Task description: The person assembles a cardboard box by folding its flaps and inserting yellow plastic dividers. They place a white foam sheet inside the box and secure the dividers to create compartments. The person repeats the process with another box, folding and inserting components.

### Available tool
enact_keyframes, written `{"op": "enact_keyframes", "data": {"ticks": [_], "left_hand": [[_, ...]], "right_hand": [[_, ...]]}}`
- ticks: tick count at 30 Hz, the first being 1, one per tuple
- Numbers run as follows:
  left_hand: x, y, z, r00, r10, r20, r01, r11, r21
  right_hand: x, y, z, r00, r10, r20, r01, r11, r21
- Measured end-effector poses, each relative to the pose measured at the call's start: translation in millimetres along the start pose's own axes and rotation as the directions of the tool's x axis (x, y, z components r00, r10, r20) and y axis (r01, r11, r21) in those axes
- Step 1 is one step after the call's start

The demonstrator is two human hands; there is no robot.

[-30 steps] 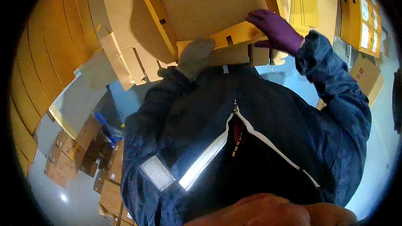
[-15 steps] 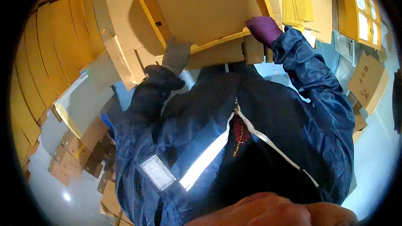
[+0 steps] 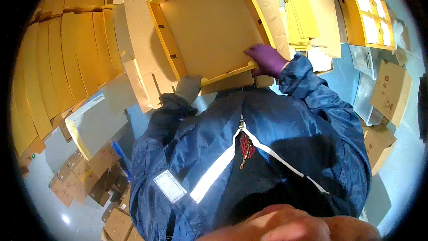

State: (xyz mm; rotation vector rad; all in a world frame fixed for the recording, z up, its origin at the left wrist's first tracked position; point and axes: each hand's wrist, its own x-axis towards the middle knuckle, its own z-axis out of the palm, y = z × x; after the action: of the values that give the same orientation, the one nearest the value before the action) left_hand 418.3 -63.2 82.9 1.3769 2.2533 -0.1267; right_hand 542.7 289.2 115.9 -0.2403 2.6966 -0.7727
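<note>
A shallow, open yellow-brown cardboard tray with raised side walls lies at a slant in front of me. Small dark slots or marks show along its walls. My left hand, in a grey glove, is closed at the near left corner, its fingertips partly hidden. In a purple glove, my right hand grips the near right corner, with fingers over the wall and the thumb lower down outside. Under the tray is a flat brown cardboard sheet.
Tall rows of yellow-brown cardboard stand at left. Flat yellow cut pieces lie stacked beyond the tray's right side. Farther right are a yellow compartment unit, clear plastic bins and brown cartons. More cartons sit at lower left.
My right hand has shifted from outside the near right corner to over its wall, fingers reaching inside. My left hand stays at the near left corner. The whole view has shifted, showing more of the tray.
</note>
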Motion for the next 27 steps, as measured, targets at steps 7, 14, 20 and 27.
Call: {"op": "enact_keyframes", "data": {"ticks": [7, 14, 20, 27], "left_hand": [[-26, 8, -14, 0.993, -0.046, -0.109, 0.039, 0.997, -0.066], [-9, 35, -10, 0.954, 0.132, 0.268, -0.119, 0.991, -0.066], [72, 109, -37, 0.953, 0.301, -0.048, -0.281, 0.809, -0.515], [81, 89, -55, 0.988, -0.060, 0.140, 0.101, 0.945, -0.310]], "right_hand": [[28, 38, -8, 0.788, 0.576, -0.219, -0.511, 0.809, 0.289], [67, 28, -77, 0.869, 0.412, -0.274, -0.347, 0.902, 0.256], [79, 30, -100, 0.629, 0.162, -0.760, 0.007, 0.977, 0.214], [-174, 224, 61, 0.227, 0.755, -0.616, 0.260, 0.562, 0.785]]}}
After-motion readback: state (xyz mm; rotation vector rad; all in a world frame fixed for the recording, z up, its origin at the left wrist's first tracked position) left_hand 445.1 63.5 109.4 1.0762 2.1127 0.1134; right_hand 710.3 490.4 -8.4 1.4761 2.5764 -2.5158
